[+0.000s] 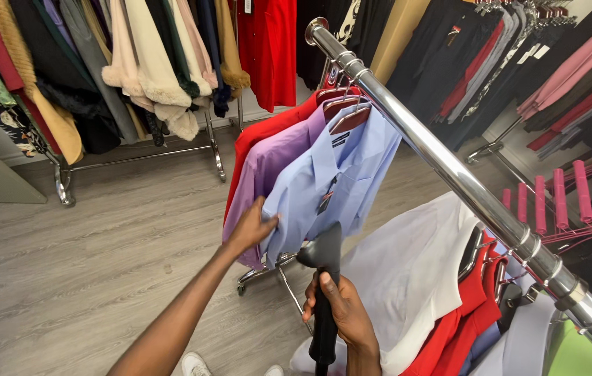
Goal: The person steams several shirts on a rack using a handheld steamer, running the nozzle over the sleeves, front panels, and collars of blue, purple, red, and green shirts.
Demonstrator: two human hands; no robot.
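The right hand (341, 313), at lower centre, is closed around a black garment steamer (324, 278); the left hand (251, 228) pinches the hem of a light blue shirt (338, 174) hanging mid-frame from the chrome rail (449, 167). Steam, apparently near the fingers, could scald them, or tugging might slip the shirt off its hanger.

Single head view, looking down-forward along clothes rail (449, 167), close above hands.
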